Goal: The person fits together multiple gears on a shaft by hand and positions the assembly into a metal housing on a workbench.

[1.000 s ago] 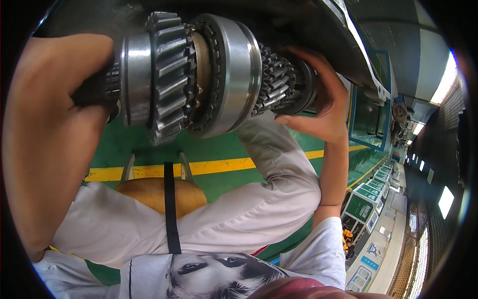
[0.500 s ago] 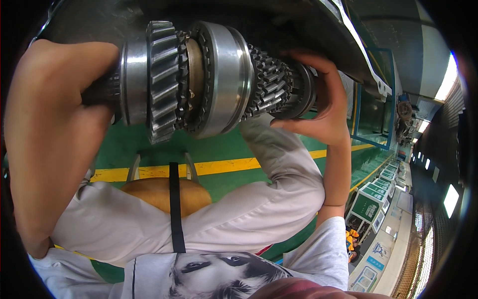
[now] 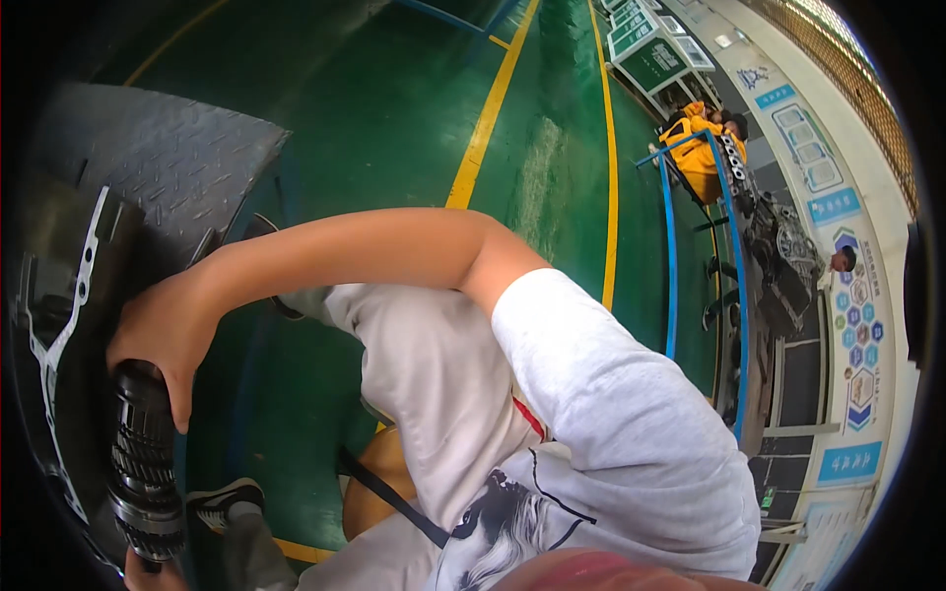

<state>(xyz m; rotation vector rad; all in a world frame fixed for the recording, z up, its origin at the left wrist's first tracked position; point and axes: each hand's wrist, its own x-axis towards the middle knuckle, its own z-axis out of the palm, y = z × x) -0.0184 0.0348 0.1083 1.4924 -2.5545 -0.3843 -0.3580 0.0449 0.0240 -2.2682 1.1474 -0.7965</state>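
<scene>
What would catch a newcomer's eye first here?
Probably the dark, toothed metal shaft at lower left, gripped at top by the right hand and at bottom by the left hand. Then the green floor with yellow lines at top centre, and a person in yellow-orange at upper right.

1. There is one shaft [image 3: 145, 463].
2. One right hand [image 3: 169, 317] and one left hand [image 3: 155, 575] make two.
3. There is one seat [image 3: 382, 477].
4. There is one strap [image 3: 396, 500].
5. There is one plate [image 3: 192, 148].

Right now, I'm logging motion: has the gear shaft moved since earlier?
Cannot tell, nor which way: the view swung, so the gear shaft can't be judged against the housing's pale edge.
</scene>
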